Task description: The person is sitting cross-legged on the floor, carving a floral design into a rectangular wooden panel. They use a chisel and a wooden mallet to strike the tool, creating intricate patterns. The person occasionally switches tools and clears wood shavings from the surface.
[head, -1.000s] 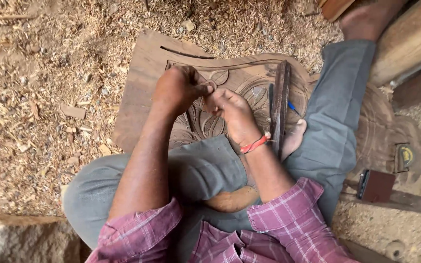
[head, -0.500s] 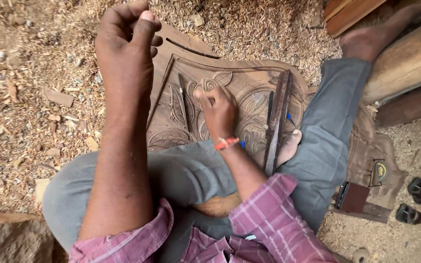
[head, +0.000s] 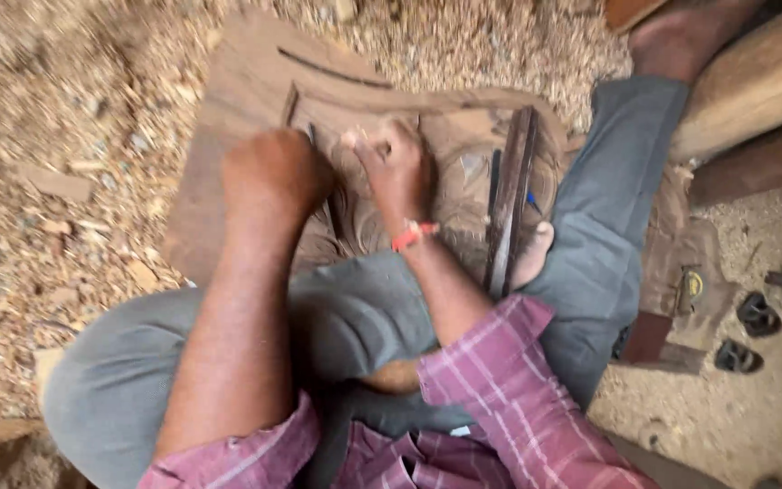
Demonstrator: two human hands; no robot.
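Down from its raised position, your left fist (head: 275,172) now sits closed — contents unseen — beside your right hand (head: 397,167), curled on something hidden — over the panel (head: 237,118) between your legs.

A woodcarving workshop, worked at floor level: wood chips and sawdust (head: 56,208) cover the ground left of the clenched hands, a carved wooden panel (head: 255,100) lies under them, long chisels (head: 509,199) rest just right of them, and heavy timber (head: 753,81) lies further right
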